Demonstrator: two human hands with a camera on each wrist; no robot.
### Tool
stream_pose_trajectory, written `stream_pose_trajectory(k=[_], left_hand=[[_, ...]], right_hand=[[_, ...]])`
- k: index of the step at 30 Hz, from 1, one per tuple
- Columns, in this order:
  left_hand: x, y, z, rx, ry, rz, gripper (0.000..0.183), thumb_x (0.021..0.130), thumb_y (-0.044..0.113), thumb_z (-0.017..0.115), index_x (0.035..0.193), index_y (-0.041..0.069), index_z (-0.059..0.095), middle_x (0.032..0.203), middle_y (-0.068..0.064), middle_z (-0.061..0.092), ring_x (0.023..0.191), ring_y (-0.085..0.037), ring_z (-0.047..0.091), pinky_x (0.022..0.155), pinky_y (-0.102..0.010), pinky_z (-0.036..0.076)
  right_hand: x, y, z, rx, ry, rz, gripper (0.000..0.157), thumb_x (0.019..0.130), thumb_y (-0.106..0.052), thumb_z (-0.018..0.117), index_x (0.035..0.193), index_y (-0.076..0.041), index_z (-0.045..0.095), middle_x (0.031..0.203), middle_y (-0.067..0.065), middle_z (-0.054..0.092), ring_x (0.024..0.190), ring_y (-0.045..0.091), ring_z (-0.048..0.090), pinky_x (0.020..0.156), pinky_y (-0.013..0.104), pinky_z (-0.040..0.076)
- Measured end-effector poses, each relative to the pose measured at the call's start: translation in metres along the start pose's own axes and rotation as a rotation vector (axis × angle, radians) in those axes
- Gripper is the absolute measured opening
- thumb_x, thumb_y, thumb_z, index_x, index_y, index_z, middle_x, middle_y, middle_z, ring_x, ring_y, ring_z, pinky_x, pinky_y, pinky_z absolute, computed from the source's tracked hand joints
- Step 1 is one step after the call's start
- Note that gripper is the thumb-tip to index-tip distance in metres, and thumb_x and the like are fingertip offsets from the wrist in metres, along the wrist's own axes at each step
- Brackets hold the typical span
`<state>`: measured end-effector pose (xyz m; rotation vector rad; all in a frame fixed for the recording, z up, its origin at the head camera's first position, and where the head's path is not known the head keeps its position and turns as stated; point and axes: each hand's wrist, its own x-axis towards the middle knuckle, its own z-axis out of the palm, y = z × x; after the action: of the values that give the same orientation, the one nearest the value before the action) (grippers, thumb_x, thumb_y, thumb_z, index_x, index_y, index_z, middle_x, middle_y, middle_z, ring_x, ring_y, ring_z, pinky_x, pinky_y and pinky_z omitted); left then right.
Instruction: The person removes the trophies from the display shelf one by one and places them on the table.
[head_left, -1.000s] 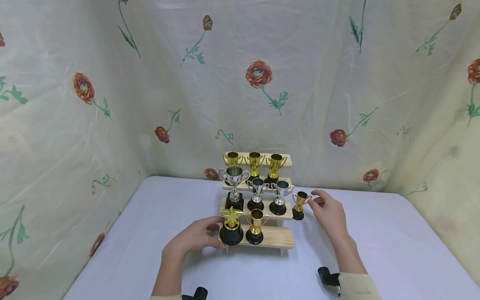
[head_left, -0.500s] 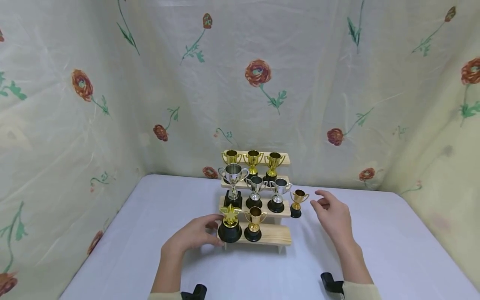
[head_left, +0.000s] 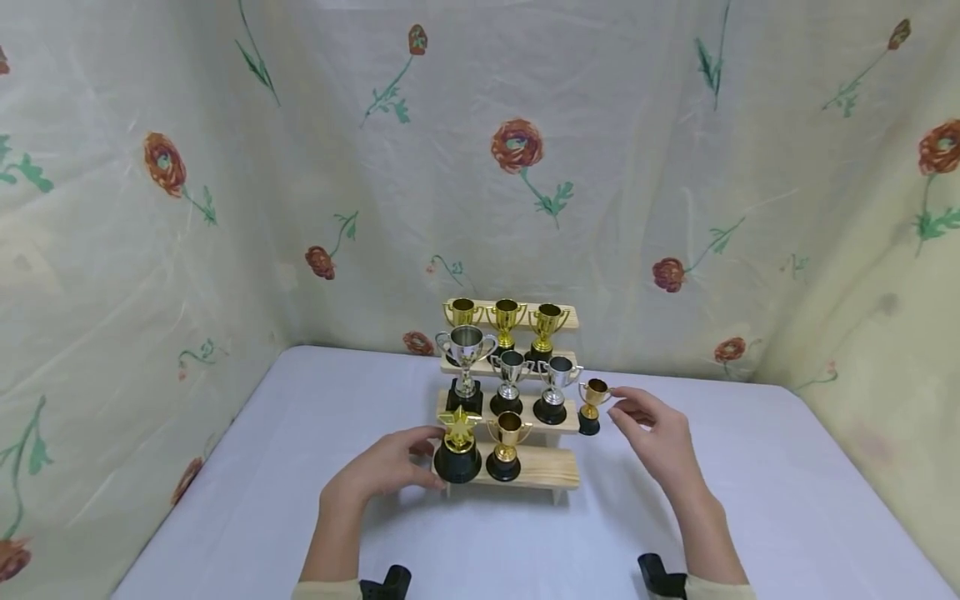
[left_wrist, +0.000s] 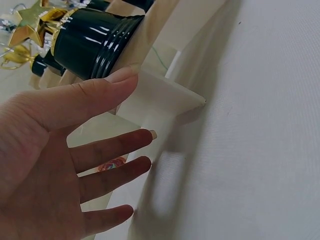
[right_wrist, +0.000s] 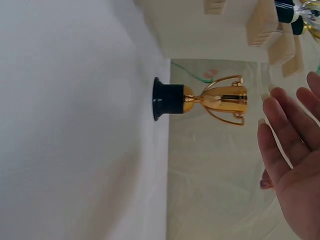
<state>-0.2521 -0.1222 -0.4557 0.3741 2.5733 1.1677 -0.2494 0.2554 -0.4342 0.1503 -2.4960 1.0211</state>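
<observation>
On the white-covered table, a small copper-gold trophy cup (head_left: 592, 407) stands upright beside the wooden step rack (head_left: 553, 468). My right hand (head_left: 662, 433) is just right of that cup; in the right wrist view its fingers (right_wrist: 285, 117) are extended, with a gap to the cup. At the rack's lowest step, my left hand (head_left: 386, 467) rests by the gold star trophy (head_left: 458, 465), which has a black base. Seen from the left wrist, the thumb lies against the step's edge below that base, and the other fingers spread out straight. Another copper-gold cup (head_left: 506, 450) shares this step.
Silver cups (head_left: 512, 377), one of them larger, fill the rack's second step. Gold cups (head_left: 546, 327) stand in a row above. A flower-printed curtain (head_left: 600, 167) hangs behind and at both sides of the table (head_left: 480, 550).
The right hand drew back from the small cup to the right, then came close to it again. My left hand stays at the rack, and the view has shifted slightly.
</observation>
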Motion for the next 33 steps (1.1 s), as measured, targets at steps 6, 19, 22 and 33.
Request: stream_pose_trajectory(k=[6, 19, 22, 33], left_hand=[[0.0, 0.002, 0.0, -0.005, 0.002, 0.005, 0.078, 0.07, 0.028, 0.089, 0.14, 0.024, 0.055, 0.126, -0.008, 0.067, 0.122, -0.03, 0.059, 0.104, -0.057, 0.042], [-0.001, 0.002, 0.0, -0.012, 0.003, -0.011, 0.078, 0.07, 0.027, 0.089, 0.14, 0.024, 0.055, 0.127, -0.008, 0.066, 0.122, -0.029, 0.059, 0.104, -0.057, 0.042], [-0.001, 0.002, 0.0, -0.017, 0.003, -0.017, 0.078, 0.069, 0.027, 0.089, 0.14, 0.024, 0.056, 0.127, -0.009, 0.066, 0.123, -0.03, 0.059, 0.104, -0.057, 0.042], [0.001, 0.003, 0.0, -0.023, -0.002, -0.02, 0.078, 0.069, 0.028, 0.09, 0.139, 0.025, 0.056, 0.128, -0.008, 0.066, 0.124, -0.031, 0.058, 0.106, -0.059, 0.04]], right_hand=[[0.001, -0.012, -0.006, 0.081, -0.046, -0.088, 0.028, 0.093, -0.014, 0.069, 0.121, -0.009, 0.068, 0.098, 0.006, 0.075, 0.087, -0.009, 0.061, 0.083, 0.009, 0.046], [-0.003, -0.044, -0.006, 0.193, -0.094, -0.224, 0.026, 0.091, -0.01, 0.071, 0.117, -0.009, 0.07, 0.097, 0.005, 0.076, 0.088, -0.002, 0.065, 0.085, 0.023, 0.053], [-0.003, -0.048, -0.002, 0.193, -0.11, -0.257, 0.026, 0.091, -0.01, 0.071, 0.116, -0.01, 0.07, 0.096, 0.003, 0.075, 0.088, -0.001, 0.065, 0.084, 0.029, 0.054], [-0.003, -0.06, 0.015, 0.216, -0.185, -0.273, 0.027, 0.09, -0.013, 0.072, 0.116, -0.011, 0.07, 0.099, 0.001, 0.076, 0.089, 0.003, 0.067, 0.082, 0.031, 0.055]])
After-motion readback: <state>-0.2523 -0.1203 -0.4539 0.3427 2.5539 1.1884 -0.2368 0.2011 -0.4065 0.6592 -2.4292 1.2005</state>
